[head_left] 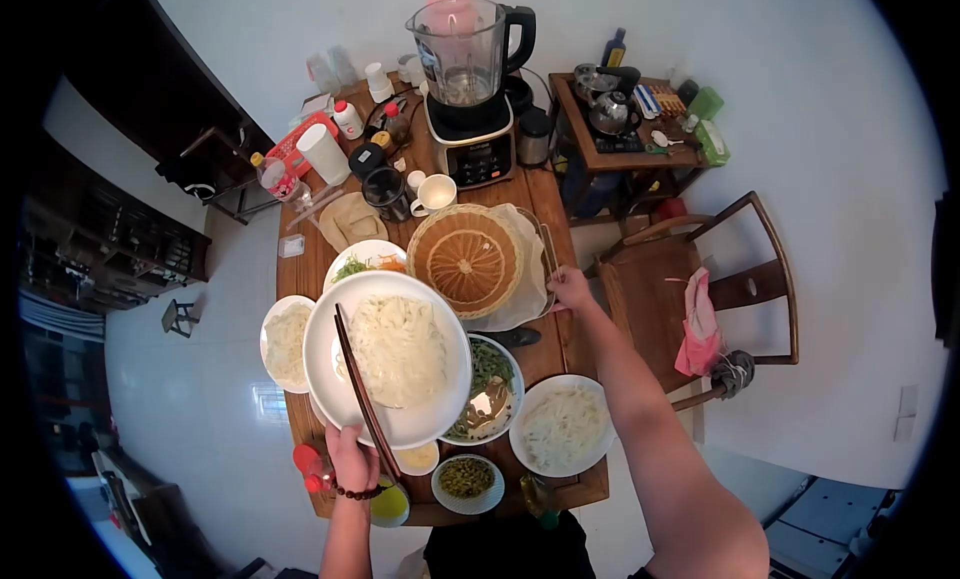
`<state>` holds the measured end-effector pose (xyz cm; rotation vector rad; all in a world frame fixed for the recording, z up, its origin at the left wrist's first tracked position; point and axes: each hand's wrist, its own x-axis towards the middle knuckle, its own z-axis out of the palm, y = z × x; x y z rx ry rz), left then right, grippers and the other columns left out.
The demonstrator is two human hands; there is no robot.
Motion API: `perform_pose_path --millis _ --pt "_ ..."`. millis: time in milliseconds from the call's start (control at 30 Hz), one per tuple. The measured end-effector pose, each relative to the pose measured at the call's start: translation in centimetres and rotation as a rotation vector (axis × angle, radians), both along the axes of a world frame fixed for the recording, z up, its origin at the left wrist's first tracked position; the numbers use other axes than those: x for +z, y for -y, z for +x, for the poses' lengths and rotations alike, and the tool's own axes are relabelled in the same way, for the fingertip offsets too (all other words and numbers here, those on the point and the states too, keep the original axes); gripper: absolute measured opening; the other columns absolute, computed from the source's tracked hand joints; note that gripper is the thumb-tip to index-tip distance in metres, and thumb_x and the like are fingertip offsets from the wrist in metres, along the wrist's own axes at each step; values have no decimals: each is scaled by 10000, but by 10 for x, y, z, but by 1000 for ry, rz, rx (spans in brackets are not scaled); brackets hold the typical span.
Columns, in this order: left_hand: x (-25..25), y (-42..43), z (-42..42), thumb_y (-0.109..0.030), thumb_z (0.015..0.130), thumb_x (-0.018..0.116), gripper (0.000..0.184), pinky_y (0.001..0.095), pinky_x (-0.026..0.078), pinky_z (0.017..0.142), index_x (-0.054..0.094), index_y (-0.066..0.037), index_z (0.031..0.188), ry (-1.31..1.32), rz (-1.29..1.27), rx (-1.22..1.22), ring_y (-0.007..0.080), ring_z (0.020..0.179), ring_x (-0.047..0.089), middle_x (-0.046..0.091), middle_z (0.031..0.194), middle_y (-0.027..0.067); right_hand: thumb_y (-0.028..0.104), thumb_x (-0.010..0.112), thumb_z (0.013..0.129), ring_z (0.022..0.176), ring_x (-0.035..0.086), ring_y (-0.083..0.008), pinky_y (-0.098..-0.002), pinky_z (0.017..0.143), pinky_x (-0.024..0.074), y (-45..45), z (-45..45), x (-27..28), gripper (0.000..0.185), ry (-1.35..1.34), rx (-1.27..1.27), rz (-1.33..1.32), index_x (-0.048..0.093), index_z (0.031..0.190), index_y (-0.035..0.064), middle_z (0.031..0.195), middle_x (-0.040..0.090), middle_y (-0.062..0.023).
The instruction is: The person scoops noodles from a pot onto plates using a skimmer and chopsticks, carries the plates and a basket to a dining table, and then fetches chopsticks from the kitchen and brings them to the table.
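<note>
My left hand (352,461) holds up a large white plate (320,364) by its near edge. Pale noodles (398,349) lie on it, and dark chopsticks (362,394) rest across its left part, their lower ends by my left hand. My right hand (570,289) is closed at the right edge of a wire rack (547,249), its fingertips partly hidden. On the paper-lined rack sits a round wicker basket (465,259). Below the basket, partly covered by the raised plate, is a bowl of greens in liquid (490,389).
A plate of pale strips (562,426) and a bowl of chopped greens (467,477) stand at the near side. Behind are a mug (436,194), a blender (470,99) and several bottles. A wooden chair (650,279) is at the right.
</note>
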<state>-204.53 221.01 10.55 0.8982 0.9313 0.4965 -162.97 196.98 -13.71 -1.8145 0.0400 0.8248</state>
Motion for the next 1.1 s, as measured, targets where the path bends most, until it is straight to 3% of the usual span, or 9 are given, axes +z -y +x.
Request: perform_pose_path --millis 33,100,300,367,433,500,700,933,1100 --pt "1 1 7 -14 855 451 444 361 545 894 473 -8 1298 -7 2 4 212 1044 620 601 1174 97 9 676 811 770 684 -235 -443 560 633 1 -1 -1 150 125 -18 -16 568 915 23 877 620 -89" --pt "4 4 24 0 899 450 449 247 551 647 458 -49 1346 37 -12 103 122 882 649 624 1140 57 -5 668 800 757 672 -228 -441 561 634 13 5 2 155 48 -41 56 560 906 29 863 607 -76" --pt "-9 -10 55 1 885 451 475 280 571 684 452 -60 1356 -4 60 27 133 898 640 616 1128 51 -38 645 802 762 647 -213 -445 580 640 66 17 21 173 10 -154 101 541 913 43 857 585 -58" --pt "-27 -19 67 1 860 436 444 357 524 903 467 -5 1302 -18 50 -40 202 1027 609 595 1181 99 -46 635 819 752 644 -209 -437 585 640 84 21 37 176 -21 -200 154 527 925 44 851 575 -57" --pt "-44 -26 83 12 861 436 438 346 550 849 473 2 1297 -69 18 -67 204 996 624 602 1155 96 -47 629 832 748 645 -202 -427 573 636 107 26 35 178 -10 -217 166 520 937 47 843 568 -52" --pt "-47 -25 108 -12 894 472 356 254 539 494 513 -57 1245 3 25 -105 103 699 638 641 939 23 -48 631 830 750 650 -193 -419 562 633 131 27 42 178 36 -236 111 522 928 54 835 563 -48" --pt "-109 -35 155 -13 881 430 393 364 564 535 466 -22 1273 68 -76 -207 249 776 670 631 1064 122 -16 643 846 740 655 -191 -436 596 634 203 7 50 136 -14 -350 214 565 914 72 888 615 -43" --pt "-162 -13 221 -3 926 428 451 377 644 566 424 -84 1369 52 -125 -226 252 894 685 606 1176 134 -62 627 843 712 628 -129 -275 573 559 305 -10 68 147 160 -476 251 576 874 73 813 603 -8" --pt "-190 -8 249 -12 917 423 479 373 627 543 407 -97 1388 -85 -105 -327 250 908 676 600 1196 128 -94 573 837 741 635 -158 -290 688 558 303 -41 127 151 112 -556 178 560 924 29 865 622 -47"
